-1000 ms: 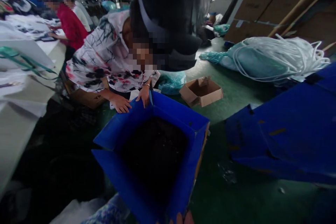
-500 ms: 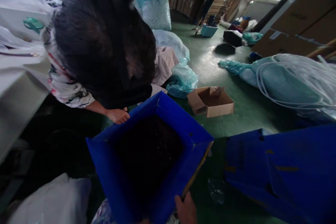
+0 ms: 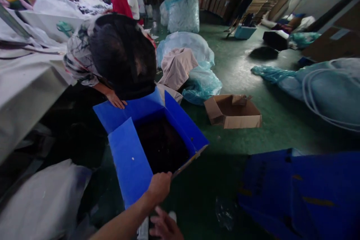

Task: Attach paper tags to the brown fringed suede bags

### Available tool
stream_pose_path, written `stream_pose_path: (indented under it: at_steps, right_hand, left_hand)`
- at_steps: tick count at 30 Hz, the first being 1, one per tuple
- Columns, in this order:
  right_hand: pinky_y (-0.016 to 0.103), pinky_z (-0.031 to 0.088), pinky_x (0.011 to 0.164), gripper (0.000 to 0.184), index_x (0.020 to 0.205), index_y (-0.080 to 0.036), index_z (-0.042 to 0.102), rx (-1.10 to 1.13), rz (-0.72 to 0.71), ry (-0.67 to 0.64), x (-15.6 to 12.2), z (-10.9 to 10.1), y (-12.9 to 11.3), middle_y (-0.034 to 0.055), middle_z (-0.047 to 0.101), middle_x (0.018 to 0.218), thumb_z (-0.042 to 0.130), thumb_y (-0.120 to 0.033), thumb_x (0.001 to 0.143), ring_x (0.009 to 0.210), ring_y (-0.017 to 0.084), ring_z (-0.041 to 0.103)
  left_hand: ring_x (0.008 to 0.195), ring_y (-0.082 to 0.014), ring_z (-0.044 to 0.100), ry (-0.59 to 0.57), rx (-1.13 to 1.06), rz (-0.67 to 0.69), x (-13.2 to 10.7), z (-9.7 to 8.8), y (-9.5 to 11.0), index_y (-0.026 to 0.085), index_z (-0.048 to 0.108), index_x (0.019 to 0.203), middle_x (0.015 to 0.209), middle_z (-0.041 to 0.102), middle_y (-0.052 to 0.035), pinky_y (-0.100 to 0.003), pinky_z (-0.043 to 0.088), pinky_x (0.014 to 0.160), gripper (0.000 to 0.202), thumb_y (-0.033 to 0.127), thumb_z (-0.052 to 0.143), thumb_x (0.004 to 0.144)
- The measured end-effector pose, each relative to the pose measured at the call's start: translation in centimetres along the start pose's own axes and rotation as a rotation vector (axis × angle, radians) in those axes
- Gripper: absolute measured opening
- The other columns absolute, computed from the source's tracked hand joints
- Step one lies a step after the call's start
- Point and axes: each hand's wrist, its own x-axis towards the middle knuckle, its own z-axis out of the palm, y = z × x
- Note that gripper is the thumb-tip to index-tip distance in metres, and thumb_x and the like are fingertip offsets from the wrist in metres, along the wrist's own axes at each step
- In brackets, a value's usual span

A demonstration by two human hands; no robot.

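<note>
A blue box (image 3: 129, 167) stands in front of me with its top open and flaps spread outward on the left and far sides. Dark contents (image 3: 163, 144) lie inside, too dim to make out. My left hand (image 3: 161, 186) reaches in from the lower left, its fingers closed around the box's near edge. Just below it, my right hand (image 3: 165, 225) is apart from the box, fingers spread and holding nothing. Across the box a co-worker bends over, one hand (image 3: 116, 100) resting on the far left flap.
An open cardboard box (image 3: 242, 120) sits on the green floor beyond, beside a teal plastic bag (image 3: 204, 86). Another large blue box (image 3: 303, 191) is at the right. A white sack (image 3: 47, 202) lies lower left, below a white-covered table (image 3: 28, 82). Clear plastic (image 3: 225, 212) lies nearby.
The box's flaps, upright before, now lean outward. My right hand has let go of the right edge, and my left hand has come to the near edge. The co-worker's hand has flattened on the flap.
</note>
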Motion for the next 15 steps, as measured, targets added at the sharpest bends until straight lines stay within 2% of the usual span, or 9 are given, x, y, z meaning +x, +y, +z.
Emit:
stream_pose_path:
  at_steps: [2,4,6,8,11,13,15]
  right_hand:
    - [0.036,0.054,0.062,0.095,0.109,-0.022,0.067,0.188,0.162,0.093,-0.6,-5.2,1.1,0.0113,0.07,0.107,0.077,-0.082,0.037,0.09,0.033,0.069]
    - [0.035,0.054,0.063,0.091,0.095,-0.021,0.068,0.301,0.251,0.302,-0.4,-11.2,1.8,0.0119,0.072,0.098,0.082,-0.077,0.024,0.091,0.034,0.068]
    - [0.033,0.054,0.068,0.088,0.089,-0.022,0.065,0.352,0.274,0.431,1.0,-17.1,1.8,0.0104,0.071,0.094,0.08,-0.08,0.023,0.098,0.033,0.066]
    - [0.033,0.054,0.071,0.089,0.091,-0.023,0.063,0.389,0.268,0.467,3.5,-21.9,1.5,0.0094,0.071,0.097,0.078,-0.08,0.025,0.104,0.032,0.064]
    - [0.033,0.055,0.073,0.094,0.101,-0.023,0.061,0.427,0.234,0.45,8.4,-26.9,1.0,0.0094,0.069,0.105,0.079,-0.078,0.027,0.103,0.031,0.065]
    - [0.034,0.055,0.07,0.094,0.101,-0.022,0.06,0.418,0.238,0.426,11.8,-28.8,1.1,0.0095,0.068,0.104,0.079,-0.076,0.027,0.1,0.031,0.065]
    - [0.035,0.054,0.066,0.091,0.097,-0.021,0.06,0.392,0.271,0.404,15.0,-29.8,1.5,0.01,0.068,0.097,0.081,-0.072,0.025,0.094,0.033,0.066]
  left_hand:
    - [0.1,-0.0312,0.067,0.017,0.037,0.023,0.3,-0.6,-1.7,0.014,0.061,0.109,0.102,0.07,-0.0163,-0.043,0.05,0.088,0.03,0.017,0.036,0.093]
    - [0.097,-0.029,0.068,0.005,0.064,0.029,0.5,-0.9,-2.6,0.016,0.061,0.106,0.099,0.07,-0.014,-0.038,0.05,0.084,0.026,0.021,0.039,0.094]
    - [0.093,-0.0252,0.068,-0.024,0.067,0.015,0.5,-0.7,-2.4,0.016,0.06,0.103,0.097,0.071,-0.0115,-0.032,0.049,0.08,0.023,0.02,0.039,0.093]
    - [0.09,-0.0214,0.069,-0.052,0.048,-0.04,0.5,-0.2,-1.7,0.018,0.06,0.101,0.095,0.071,-0.009,-0.027,0.048,0.077,0.024,0.017,0.037,0.094]
    - [0.088,-0.0198,0.069,-0.062,0.052,-0.181,1.0,0.1,0.0,0.019,0.059,0.095,0.089,0.071,-0.0067,-0.025,0.046,0.074,0.023,0.017,0.037,0.093]
    - [0.089,-0.0224,0.069,-0.097,0.095,-0.289,1.7,0.0,1.6,0.019,0.06,0.095,0.089,0.071,-0.0072,-0.027,0.047,0.074,0.018,0.016,0.045,0.085]
    - [0.096,-0.0264,0.067,-0.153,0.129,-0.378,2.5,-0.2,3.0,0.019,0.062,0.101,0.098,0.071,-0.0091,-0.032,0.047,0.08,0.024,0.018,0.054,0.078]
